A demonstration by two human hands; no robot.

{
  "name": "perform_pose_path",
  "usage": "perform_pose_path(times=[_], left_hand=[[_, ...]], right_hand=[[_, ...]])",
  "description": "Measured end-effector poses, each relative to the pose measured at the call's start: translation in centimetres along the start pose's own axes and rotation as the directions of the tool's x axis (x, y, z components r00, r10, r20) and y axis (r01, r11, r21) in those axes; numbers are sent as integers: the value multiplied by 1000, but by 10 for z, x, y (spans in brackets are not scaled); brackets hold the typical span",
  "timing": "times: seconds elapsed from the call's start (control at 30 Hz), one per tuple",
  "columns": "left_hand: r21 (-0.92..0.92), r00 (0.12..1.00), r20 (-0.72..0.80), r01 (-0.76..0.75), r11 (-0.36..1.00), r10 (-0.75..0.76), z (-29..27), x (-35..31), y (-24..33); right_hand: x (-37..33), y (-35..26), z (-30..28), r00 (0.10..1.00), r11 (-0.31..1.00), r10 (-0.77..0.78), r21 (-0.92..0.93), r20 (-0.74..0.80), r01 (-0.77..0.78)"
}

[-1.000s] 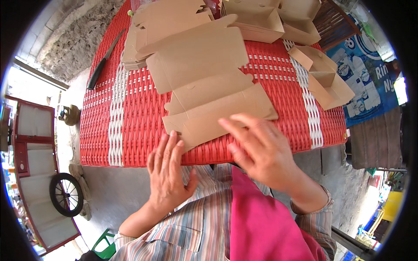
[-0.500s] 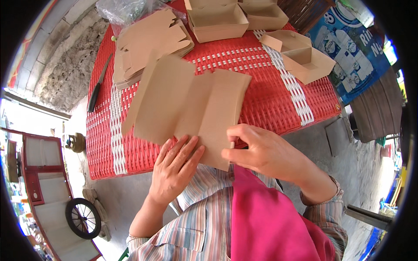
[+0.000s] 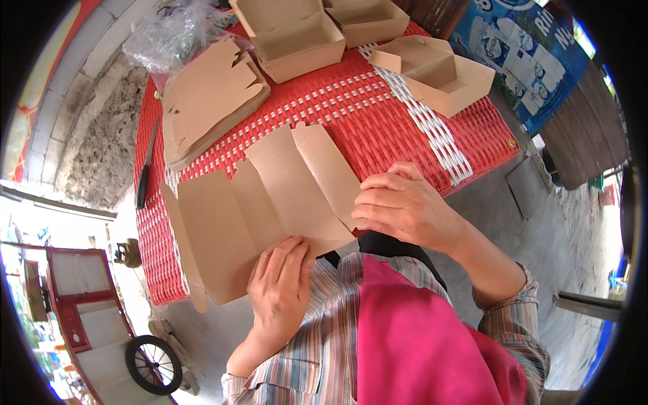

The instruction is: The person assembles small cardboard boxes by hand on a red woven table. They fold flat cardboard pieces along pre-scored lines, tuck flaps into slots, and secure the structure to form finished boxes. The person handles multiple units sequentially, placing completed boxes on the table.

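Observation:
A brown cardboard food box (image 3: 260,206), unfolded and creased into panels, is held at the near edge of the table. My left hand (image 3: 280,283) is closed on its near edge, fingers on top and the thumb mostly hidden. At its right corner my right hand (image 3: 412,209) grips the side flap with bent fingers. The panels on the left stand partly raised along the creases. Beyond it lies a stack of flat box blanks (image 3: 209,101).
The red and white woven table (image 3: 324,101) carries folded open boxes (image 3: 297,50) at the back and another box (image 3: 439,74) at the far right. A black-handled knife (image 3: 143,185) lies along the left edge. A clear plastic bag (image 3: 169,37) sits at the far left.
The cardboard has turned counterclockwise and opened wider, its far end tipping down to the left. My right hand has shifted slightly up along its right edge. The view has shifted too.

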State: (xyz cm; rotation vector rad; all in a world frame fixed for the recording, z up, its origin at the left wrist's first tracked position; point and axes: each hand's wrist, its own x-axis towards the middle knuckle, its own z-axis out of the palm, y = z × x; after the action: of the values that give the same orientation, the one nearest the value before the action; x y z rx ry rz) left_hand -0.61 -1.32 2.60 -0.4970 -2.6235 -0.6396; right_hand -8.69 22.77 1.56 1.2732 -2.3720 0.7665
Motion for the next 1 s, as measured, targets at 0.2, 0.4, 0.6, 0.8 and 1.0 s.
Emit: perform_pose_path(times=[0.2,0.4,0.6,0.8,1.0], left_hand=[[51,977,109,180,982,-185,-14,23,14],[64,952,73,292,954,-296,-2,43,0],[108,970,-52,242,964,-237,16,45,-10],[101,997,7,-71,992,71,20,41,-14],[114,988,153,-55,992,37,12,23,1]], right_hand=[[7,0,12,975,966,216,157,-59,-205],[14,-11,21,913,924,379,119,-150,-364],[19,-14,29,903,918,375,-54,-209,-394],[14,-23,28,984,986,159,-33,-75,-161],[2,-30,31,995,992,100,-78,-29,-102]])
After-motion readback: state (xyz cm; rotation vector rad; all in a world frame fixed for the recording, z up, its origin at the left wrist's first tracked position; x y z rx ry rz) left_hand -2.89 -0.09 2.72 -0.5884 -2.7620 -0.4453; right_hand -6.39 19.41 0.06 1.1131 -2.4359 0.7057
